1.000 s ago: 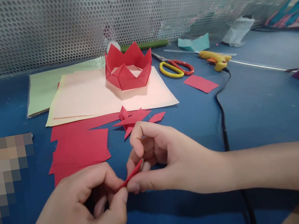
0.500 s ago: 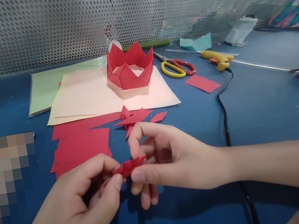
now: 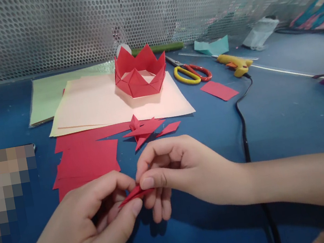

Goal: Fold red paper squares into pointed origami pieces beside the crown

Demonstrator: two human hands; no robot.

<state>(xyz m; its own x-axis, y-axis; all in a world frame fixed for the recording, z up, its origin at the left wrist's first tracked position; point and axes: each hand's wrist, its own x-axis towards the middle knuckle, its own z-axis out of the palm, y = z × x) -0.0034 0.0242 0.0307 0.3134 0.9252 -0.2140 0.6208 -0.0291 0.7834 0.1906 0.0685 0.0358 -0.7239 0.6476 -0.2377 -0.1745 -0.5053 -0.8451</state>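
Right fingers (image 3: 159,178) now hide part of the folded paper (image 3: 130,194); scissors (image 3: 182,67) lie beyond.

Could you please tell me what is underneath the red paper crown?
The red paper crown rests on pale peach sheets, which show around its base and apparently through its open middle. What its folded walls cover cannot be seen.

The camera on my head looks forward and down over the blue table (image 3: 287,129), near enough that my bare left hand (image 3: 95,224) and bare right hand (image 3: 185,169) loom large in the lower half. The red, pointed paper crown (image 3: 138,83) sits farther off, and the grey perforated screen (image 3: 50,30) spans the top.
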